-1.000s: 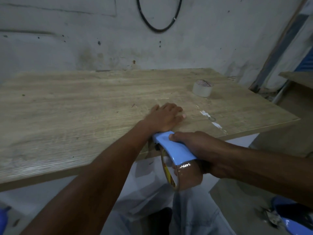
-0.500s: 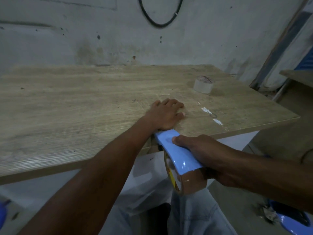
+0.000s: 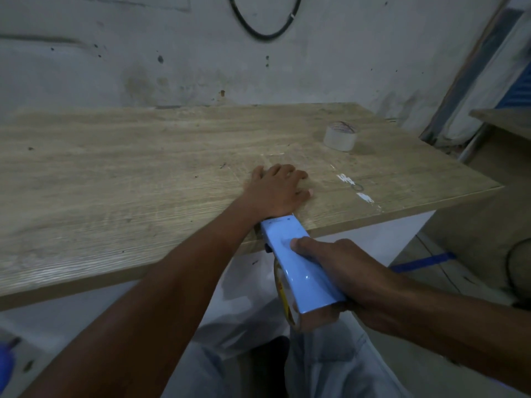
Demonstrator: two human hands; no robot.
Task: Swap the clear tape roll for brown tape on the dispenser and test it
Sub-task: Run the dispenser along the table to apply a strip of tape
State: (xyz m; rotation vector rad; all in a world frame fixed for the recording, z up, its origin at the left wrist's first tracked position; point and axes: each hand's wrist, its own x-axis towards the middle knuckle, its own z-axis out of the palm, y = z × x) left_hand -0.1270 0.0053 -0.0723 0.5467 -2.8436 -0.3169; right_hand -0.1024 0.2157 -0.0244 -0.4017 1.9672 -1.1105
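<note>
The right hand (image 3: 356, 271) clamps the blue dispenser (image 3: 301, 271), brown tape (image 3: 313, 320) loaded, at the desk (image 3: 115, 173) edge. The left hand (image 3: 278, 191) lies flat, fingers spread. The clear roll (image 3: 341, 136) sits aside. Testing is underway; next, pull and cut.

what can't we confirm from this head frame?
- Dispenser blade end: hidden behind the left hand's wrist at the table edge.
- Any tape strip on the table: under the left hand, not discernible.
- Brown tape roll: mostly covered by dispenser and right hand.
- Clear tape roll print: too small.
</note>
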